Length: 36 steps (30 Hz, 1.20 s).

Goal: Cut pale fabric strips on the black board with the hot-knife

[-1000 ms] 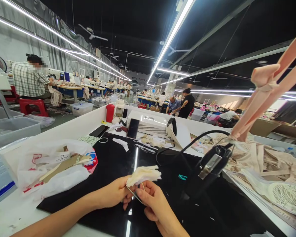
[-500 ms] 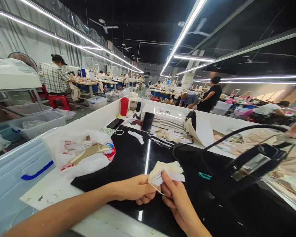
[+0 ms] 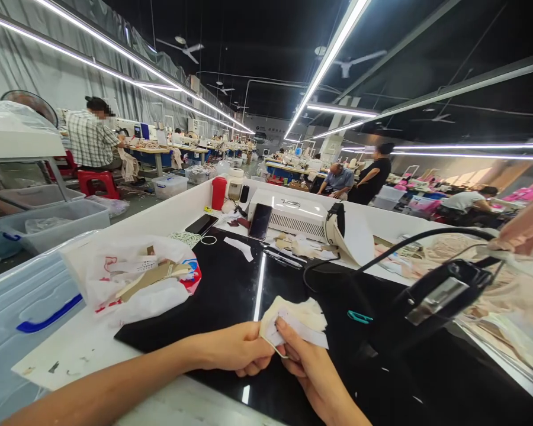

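Above the black tabletop (image 3: 222,284), my left hand (image 3: 237,349) is closed, pinching the left edge of a small stack of cream and white pieces (image 3: 295,316). My right hand (image 3: 308,361) grips the same pieces from the lower right, its thumb lying on the white top piece. A thin pale strip or cord hangs at the lower edge, between the two hands. The fingers beneath the pieces are partly hidden.
A plastic bag (image 3: 146,278) with cardboard strips lies left. Behind are phones (image 3: 260,220), a red container (image 3: 219,192) and a white vented box (image 3: 293,213). A teal clipper (image 3: 359,317) and black cabled device (image 3: 444,296) are right. Other people sit and stand beyond.
The whole view has shifted slightly. My right thumb has moved left over the white piece, covering its printed marks, and the stack looks more spread out.
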Available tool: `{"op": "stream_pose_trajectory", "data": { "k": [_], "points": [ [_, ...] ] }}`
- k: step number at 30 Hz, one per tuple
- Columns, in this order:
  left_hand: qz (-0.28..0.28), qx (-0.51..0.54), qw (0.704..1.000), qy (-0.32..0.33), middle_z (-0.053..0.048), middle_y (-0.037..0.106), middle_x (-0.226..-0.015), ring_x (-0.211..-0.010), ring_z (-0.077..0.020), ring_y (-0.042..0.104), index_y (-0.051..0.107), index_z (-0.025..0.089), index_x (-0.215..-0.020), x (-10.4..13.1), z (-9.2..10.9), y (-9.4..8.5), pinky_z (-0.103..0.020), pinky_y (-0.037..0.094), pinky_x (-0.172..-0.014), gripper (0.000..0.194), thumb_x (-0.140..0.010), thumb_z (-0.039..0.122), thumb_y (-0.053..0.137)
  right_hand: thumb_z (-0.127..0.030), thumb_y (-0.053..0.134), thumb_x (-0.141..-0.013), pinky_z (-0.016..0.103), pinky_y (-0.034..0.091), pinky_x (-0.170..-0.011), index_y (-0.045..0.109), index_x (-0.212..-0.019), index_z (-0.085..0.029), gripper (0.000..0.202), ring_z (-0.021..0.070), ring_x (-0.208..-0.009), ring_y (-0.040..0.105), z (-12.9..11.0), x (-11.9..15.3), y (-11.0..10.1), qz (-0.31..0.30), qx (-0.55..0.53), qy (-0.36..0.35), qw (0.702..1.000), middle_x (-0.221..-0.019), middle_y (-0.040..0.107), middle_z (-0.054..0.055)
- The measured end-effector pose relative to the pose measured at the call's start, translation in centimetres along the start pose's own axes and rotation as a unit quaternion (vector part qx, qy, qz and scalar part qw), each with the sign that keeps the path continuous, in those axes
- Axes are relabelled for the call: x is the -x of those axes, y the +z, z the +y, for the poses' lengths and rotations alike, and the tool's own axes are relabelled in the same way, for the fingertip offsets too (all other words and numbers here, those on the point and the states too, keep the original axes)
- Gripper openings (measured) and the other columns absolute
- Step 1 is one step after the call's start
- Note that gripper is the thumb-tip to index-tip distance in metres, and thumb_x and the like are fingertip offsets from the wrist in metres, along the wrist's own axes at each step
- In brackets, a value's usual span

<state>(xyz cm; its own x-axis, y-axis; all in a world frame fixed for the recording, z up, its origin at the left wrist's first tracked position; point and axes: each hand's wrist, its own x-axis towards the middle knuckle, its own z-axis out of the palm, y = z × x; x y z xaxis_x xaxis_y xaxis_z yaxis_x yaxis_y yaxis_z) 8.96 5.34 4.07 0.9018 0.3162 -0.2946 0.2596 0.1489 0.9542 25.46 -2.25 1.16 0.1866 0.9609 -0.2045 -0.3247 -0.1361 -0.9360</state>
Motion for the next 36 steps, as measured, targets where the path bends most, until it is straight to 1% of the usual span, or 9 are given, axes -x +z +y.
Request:
{"op": "stream_pose_trajectory", "data": {
  "k": [4,7,11,16,20,25,28,31,36],
  "points": [
    [0.024,-0.054,0.997,0.042,0.006,0.037,-0.056,-0.050,-0.0082,0.032,0.039,0.021,-0.066,0.0,-0.2,0.1,-0.024,0.026,-0.048,0.035,-0.086,0.044,0.057,-0.059,0.089,-0.066,0.017,0.009,-0.043,0.057,-0.081,-0.017,0.054,0.0013,-0.049,0.020,-0.1,0.0,0.3,-0.002,-0.009,0.001,1.000,-0.055,0.043,-0.009],
    [0.046,-0.093,0.992,0.070,0.006,0.037,-0.055,-0.050,-0.0085,0.031,0.041,0.020,-0.063,-0.2,-0.7,0.3,-0.025,0.024,-0.047,0.055,-0.091,0.067,0.048,-0.058,0.090,-0.065,0.015,0.010,-0.042,0.058,-0.084,-0.017,0.055,0.0006,-0.048,0.019,-0.2,-0.1,0.4,0.002,-0.015,0.001,1.000,-0.054,0.040,-0.011],
    [0.103,-0.062,0.990,0.077,0.007,0.033,-0.052,-0.047,-0.0076,0.027,0.040,0.021,-0.062,-1.0,-2.0,0.1,-0.026,0.020,-0.045,0.068,-0.084,0.086,0.042,-0.056,0.091,-0.065,0.014,0.010,-0.041,0.060,-0.085,-0.016,0.054,-0.0001,-0.048,0.019,-0.6,-0.1,0.3,-0.014,-0.030,0.011,0.999,-0.059,0.047,-0.009],
    [0.161,-0.040,0.979,0.122,0.010,0.029,-0.052,-0.047,-0.0069,0.021,0.043,0.021,-0.069,-1.9,-2.7,-1.3,-0.026,0.016,-0.045,0.066,-0.084,0.084,0.046,-0.054,0.091,-0.066,0.013,0.008,-0.038,0.062,-0.076,-0.012,0.052,-0.0008,-0.048,0.018,-1.5,0.1,-0.3,-0.068,-0.049,0.039,0.996,-0.059,0.049,-0.006],
    [0.182,-0.037,0.972,0.147,0.011,0.028,-0.054,-0.048,-0.0070,0.018,0.047,0.020,-0.079,-1.8,-1.9,-2.1,-0.026,0.014,-0.045,0.064,-0.084,0.083,0.048,-0.051,0.086,-0.075,0.011,0.008,-0.037,0.067,-0.096,-0.014,0.046,0.0008,-0.050,0.032,-2.1,0.1,-0.6,-0.097,-0.071,0.084,0.989,-0.072,0.065,0.002],
    [0.188,-0.004,0.970,0.156,0.012,0.025,-0.054,-0.048,-0.0071,0.018,0.042,0.022,-0.078,-1.5,-1.0,-2.7,-0.024,0.015,-0.045,0.065,-0.078,0.086,0.053,-0.037,0.087,-0.074,0.011,0.007,-0.035,0.071,-0.094,-0.011,0.037,0.0018,-0.049,0.042,-2.4,0.4,-0.6,-0.145,-0.077,0.145,0.976,-0.079,0.074,0.010],
    [0.172,-0.019,0.973,0.154,0.011,0.027,-0.055,-0.049,-0.0080,0.020,0.045,0.021,-0.080,-1.3,-0.9,-2.8,-0.024,0.018,-0.046,0.063,-0.081,0.084,0.052,-0.038,0.085,-0.075,0.014,0.009,-0.034,0.074,-0.097,-0.010,0.037,0.0017,-0.042,0.044,-2.2,0.8,-0.5,-0.198,-0.030,0.158,0.967,-0.084,0.078,0.015],
    [0.156,-0.056,0.973,0.161,0.009,0.031,-0.059,-0.053,-0.0090,0.023,0.050,0.019,-0.086,-1.0,-1.0,-2.6,-0.024,0.022,-0.050,0.059,-0.088,0.078,0.049,-0.034,0.074,-0.081,0.017,0.014,-0.035,0.078,-0.095,-0.011,0.027,0.0016,-0.036,0.042,-1.9,1.0,-0.3,-0.238,0.096,0.131,0.958,-0.080,0.079,0.013],
    [0.169,-0.090,0.967,0.171,0.006,0.039,-0.064,-0.058,-0.0107,0.031,0.054,0.018,-0.086,-0.8,-1.2,-2.2,-0.025,0.027,-0.054,0.050,-0.094,0.068,0.051,-0.022,0.064,-0.083,0.019,0.040,-0.054,0.082,-0.101,-0.020,0.025,0.0042,-0.044,0.051,-1.7,0.7,-0.2,-0.174,0.278,-0.005,0.945,-0.087,0.080,0.004]
  ]
}}
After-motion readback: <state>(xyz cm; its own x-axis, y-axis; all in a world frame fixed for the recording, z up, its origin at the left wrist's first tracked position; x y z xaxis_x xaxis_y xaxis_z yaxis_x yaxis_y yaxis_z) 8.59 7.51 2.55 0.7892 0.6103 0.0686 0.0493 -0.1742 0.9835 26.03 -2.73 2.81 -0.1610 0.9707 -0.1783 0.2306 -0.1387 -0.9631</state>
